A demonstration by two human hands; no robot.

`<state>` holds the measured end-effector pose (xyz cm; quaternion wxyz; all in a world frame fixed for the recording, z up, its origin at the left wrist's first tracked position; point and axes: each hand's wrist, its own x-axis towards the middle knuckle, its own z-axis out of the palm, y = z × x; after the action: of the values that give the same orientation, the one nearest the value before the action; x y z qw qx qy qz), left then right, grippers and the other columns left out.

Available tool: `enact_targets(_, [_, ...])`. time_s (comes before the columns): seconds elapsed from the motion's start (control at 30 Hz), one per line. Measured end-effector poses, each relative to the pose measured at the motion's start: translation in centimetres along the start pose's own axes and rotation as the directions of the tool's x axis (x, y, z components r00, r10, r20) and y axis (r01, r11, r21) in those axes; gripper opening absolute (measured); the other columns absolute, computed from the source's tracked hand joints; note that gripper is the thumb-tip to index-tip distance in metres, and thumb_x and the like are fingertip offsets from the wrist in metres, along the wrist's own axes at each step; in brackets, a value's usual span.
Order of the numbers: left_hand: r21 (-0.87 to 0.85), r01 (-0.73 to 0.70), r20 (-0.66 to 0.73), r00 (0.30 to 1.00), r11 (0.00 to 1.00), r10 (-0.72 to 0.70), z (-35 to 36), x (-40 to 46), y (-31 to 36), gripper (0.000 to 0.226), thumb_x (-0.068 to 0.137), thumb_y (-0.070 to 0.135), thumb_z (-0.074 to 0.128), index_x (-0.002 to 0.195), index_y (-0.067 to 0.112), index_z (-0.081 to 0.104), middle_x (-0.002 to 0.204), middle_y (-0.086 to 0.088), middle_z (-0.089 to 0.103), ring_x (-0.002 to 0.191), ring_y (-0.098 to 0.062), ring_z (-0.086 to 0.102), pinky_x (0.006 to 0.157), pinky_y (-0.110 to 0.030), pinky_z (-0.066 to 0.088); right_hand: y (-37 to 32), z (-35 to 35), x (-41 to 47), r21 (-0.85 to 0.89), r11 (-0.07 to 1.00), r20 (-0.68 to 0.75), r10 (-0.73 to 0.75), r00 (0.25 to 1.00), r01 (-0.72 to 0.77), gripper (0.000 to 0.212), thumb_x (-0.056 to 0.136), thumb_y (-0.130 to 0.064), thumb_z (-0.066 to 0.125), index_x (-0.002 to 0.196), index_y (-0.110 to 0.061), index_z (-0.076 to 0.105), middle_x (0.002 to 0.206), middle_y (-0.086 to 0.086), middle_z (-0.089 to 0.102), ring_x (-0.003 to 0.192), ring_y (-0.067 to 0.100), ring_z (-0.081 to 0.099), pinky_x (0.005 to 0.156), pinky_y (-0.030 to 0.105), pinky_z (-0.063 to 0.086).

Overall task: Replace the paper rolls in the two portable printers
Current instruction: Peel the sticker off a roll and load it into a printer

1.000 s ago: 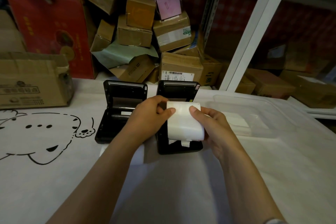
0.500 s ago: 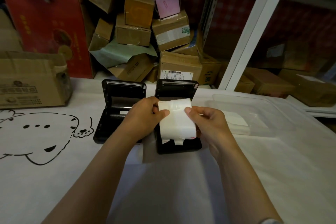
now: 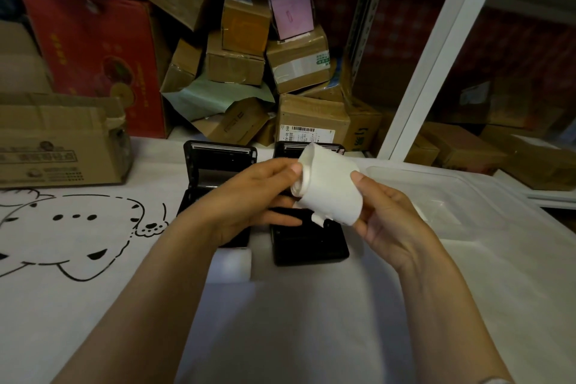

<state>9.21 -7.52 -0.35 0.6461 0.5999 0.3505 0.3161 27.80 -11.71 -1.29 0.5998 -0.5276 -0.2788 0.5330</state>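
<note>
Head | paper roll [image 3: 330, 187] tilted, axis up-left | both hands hold

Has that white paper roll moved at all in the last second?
Yes. The paper roll has lifted and tipped, its top now overlapping the right printer's raised lid, where earlier it sat lower over the printer's open bay. Both hands grip it.

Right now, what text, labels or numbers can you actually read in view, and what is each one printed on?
"04-03 048": beside a barcode on the white shipping label of the cardboard box behind the right printer.
Green-printed label on the taped box: too small to read.
Yellow characters on the red carton: blurred.
Upside-down print on the left cardboard box: not legible.
Paper roll, held by both hands: no text visible.
</note>
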Motion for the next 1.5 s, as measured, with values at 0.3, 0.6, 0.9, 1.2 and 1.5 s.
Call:
enact_targets(0.3, [-0.025,-0.061,0.07,0.996,0.998,0.063,-1.2,-0.1,-0.1,0.033,0.086,0.012,0.061,0.113,0.029,0.058,0.101,0.003,0.073,0.093,-0.013,0.07,0.073,-0.026,0.059,0.2,0.1,0.0,-0.021,1.0,0.07,0.01,0.997,-0.009,0.011,0.089,-0.014,0.062,0.096,-0.009,0.069,0.095,0.01,0.073,0.09,0.022,0.069,0.061,0.027,0.06])
enact_targets(0.6, [-0.084,-0.03,-0.049,0.998,0.996,0.026,-1.1,0.5,-0.1,0.027,0.095,0.016,0.049,0.113,0.029,0.064,0.113,-0.005,0.066,0.095,-0.017,0.069,0.076,-0.03,0.06,-0.1,0.0,-0.2,-0.172,0.98,0.238,-0.055,0.97,0.098,0.032,0.084,0.004,0.063,0.107,-0.018,0.067,0.095,-0.003,0.076,0.089,0.013,0.072,0.068,0.024,0.059])
enact_targets(0.9, [-0.129,-0.017,-0.071,0.997,0.992,0.007,-0.4,0.7,-0.1,0.026,0.09,0.02,0.057,0.115,0.022,0.062,0.112,-0.006,0.065,0.096,-0.017,0.067,0.074,-0.025,0.059,0.1,-0.1,0.1,-0.277,0.944,0.189,-0.127,0.974,0.177,0.039,0.085,0.001,0.064,0.119,-0.018,0.065,0.102,-0.004,0.072,0.1,0.019,0.068,0.075,0.027,0.06])
enact_targets(1.2, [-0.153,-0.058,-0.095,0.995,0.986,0.044,0.3,0.5,0.2,0.032,0.088,0.005,0.058,0.116,0.019,0.062,0.107,-0.006,0.066,0.097,-0.019,0.066,0.076,-0.028,0.059,0.1,0.4,0.3,-0.353,0.897,0.155,-0.224,0.962,0.266,0.053,0.081,-0.018,0.073,0.13,-0.03,0.056,0.117,-0.002,0.061,0.112,0.022,0.058,0.093,0.043,0.054])
enact_targets(1.5, [-0.081,-0.029,-0.144,0.989,0.996,0.017,1.0,0.8,-0.3,0.041,0.086,-0.001,0.06,0.123,0.016,0.056,0.1,-0.007,0.066,0.088,-0.015,0.066,0.065,-0.022,0.059,0.9,1.0,0.4,-0.269,0.952,0.092,-0.124,0.988,0.144,0.023,0.092,-0.017,0.061,0.114,-0.016,0.064,0.105,0.006,0.07,0.093,0.024,0.067,0.071,0.037,0.059])
